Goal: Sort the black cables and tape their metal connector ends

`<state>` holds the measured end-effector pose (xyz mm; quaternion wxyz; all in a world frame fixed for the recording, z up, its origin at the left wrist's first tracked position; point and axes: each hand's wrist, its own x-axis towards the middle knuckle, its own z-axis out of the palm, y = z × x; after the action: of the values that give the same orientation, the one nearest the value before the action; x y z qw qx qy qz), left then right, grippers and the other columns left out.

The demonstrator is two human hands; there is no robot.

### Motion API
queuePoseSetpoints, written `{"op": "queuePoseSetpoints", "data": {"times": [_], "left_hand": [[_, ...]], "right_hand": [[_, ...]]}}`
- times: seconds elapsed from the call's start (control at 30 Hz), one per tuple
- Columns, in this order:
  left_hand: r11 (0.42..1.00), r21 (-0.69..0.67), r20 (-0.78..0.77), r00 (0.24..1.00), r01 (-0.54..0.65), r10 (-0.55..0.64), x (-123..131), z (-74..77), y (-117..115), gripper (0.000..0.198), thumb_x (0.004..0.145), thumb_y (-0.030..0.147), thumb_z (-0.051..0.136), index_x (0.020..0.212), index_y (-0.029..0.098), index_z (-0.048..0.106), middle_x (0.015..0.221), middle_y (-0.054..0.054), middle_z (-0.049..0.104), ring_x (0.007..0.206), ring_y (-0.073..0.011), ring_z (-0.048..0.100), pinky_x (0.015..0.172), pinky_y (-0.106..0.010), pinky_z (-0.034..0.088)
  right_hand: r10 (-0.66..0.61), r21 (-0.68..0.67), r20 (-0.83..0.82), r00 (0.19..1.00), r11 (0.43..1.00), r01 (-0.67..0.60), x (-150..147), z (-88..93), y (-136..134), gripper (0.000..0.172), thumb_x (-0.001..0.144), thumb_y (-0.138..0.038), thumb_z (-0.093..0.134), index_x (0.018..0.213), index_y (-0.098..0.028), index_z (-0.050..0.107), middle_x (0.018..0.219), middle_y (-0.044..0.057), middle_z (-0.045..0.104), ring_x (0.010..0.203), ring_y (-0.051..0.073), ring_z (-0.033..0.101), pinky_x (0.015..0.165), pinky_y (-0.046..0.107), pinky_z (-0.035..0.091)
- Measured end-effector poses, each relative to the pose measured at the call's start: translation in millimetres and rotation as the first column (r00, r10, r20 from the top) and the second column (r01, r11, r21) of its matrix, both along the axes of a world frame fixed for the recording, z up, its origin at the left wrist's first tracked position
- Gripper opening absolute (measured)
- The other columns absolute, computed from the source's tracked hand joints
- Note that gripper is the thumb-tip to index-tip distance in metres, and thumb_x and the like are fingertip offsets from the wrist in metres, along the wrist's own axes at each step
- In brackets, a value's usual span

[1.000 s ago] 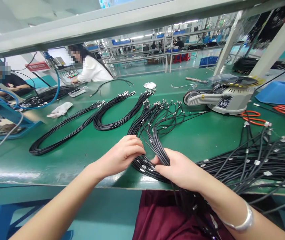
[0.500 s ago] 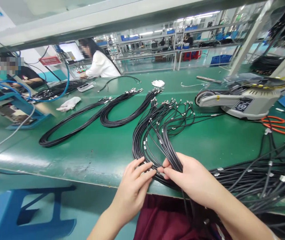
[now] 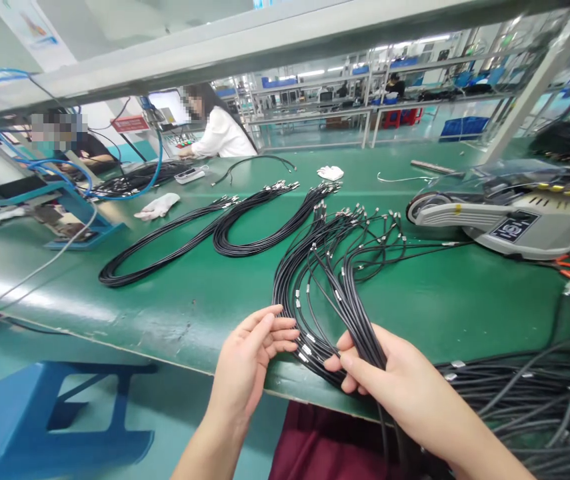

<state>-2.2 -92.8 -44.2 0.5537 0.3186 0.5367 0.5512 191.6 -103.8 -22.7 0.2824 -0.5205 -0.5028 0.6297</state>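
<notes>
While the green table (image 3: 435,300) carries a loose heap of cables (image 3: 519,387) at the right that seems unsorted, two looped bundles (image 3: 245,251) farther left look finished and a third, curved bundle (image 3: 282,293) near the front edge appears partway done. Beside it the right hand (image 3: 405,383) closes round a thick bunch (image 3: 359,310), whereas the left hand (image 3: 245,360), half a second ago reaching almost to the right fingertips, is now drawn apart, palm turned, fingers loosely spread near white labels (image 3: 307,350)

cables (image 3: 362,313): black | labels (image 3: 307,349): white | tabletop (image 3: 465,300): green | stool (image 3: 9,420): blue | glove (image 3: 159,207): white | clothing (image 3: 309,443): maroon
</notes>
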Motion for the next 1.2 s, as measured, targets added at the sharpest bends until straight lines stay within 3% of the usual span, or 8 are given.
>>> {"op": "queuePoseSetpoints", "data": {"times": [0.17,0.5,0.77,1.2], "left_hand": [[0.987,-0.092,0.118,0.986,0.132,-0.121,11.5,10.7,17.0,0.029,0.082,0.022,0.06,0.105,0.006,0.059,0.094,-0.02,0.07,0.081,-0.0258,0.07,0.072,-0.035,0.058],[0.932,-0.164,0.255,0.926,0.323,-0.276,22.4,12.3,54.9,0.014,0.082,0.014,0.057,0.089,0.005,0.065,0.086,-0.018,0.071,0.073,-0.0198,0.07,0.068,-0.029,0.058],[0.937,-0.178,0.313,0.92,0.299,-0.234,12.6,7.5,58.8,0.018,0.082,0.005,0.051,0.091,0.003,0.066,0.08,-0.016,0.071,0.065,-0.0173,0.069,0.063,-0.026,0.058],[0.958,-0.168,0.309,0.936,0.231,-0.171,18.0,7.3,67.4,0.01,0.078,0.001,0.056,0.083,0.006,0.064,0.074,-0.01,0.069,0.066,-0.0125,0.066,0.066,-0.022,0.057]], "right_hand": [[0.005,0.011,-0.042,0.999,1.0,-0.005,-2.5,-0.9,1.2,0.014,0.082,-0.032,0.054,0.087,-0.019,0.051,0.083,0.004,0.069,0.07,0.016,0.065,0.069,0.029,0.049],[0.025,0.034,-0.036,0.999,0.999,-0.024,-2.5,1.2,1.0,0.009,0.078,-0.023,0.054,0.086,-0.019,0.05,0.076,0.001,0.063,0.074,0.018,0.065,0.071,0.03,0.049],[0.028,0.057,-0.031,0.999,0.998,-0.026,-3.0,1.9,0.3,0.012,0.084,-0.03,0.051,0.086,-0.018,0.05,0.087,0.006,0.068,0.073,0.016,0.063,0.07,0.029,0.049],[0.017,0.071,-0.012,1.0,0.997,-0.016,-3.2,-2.2,-0.9,0.014,0.082,-0.03,0.051,0.089,-0.018,0.05,0.086,0.006,0.07,0.071,0.016,0.064,0.068,0.03,0.048]]}}
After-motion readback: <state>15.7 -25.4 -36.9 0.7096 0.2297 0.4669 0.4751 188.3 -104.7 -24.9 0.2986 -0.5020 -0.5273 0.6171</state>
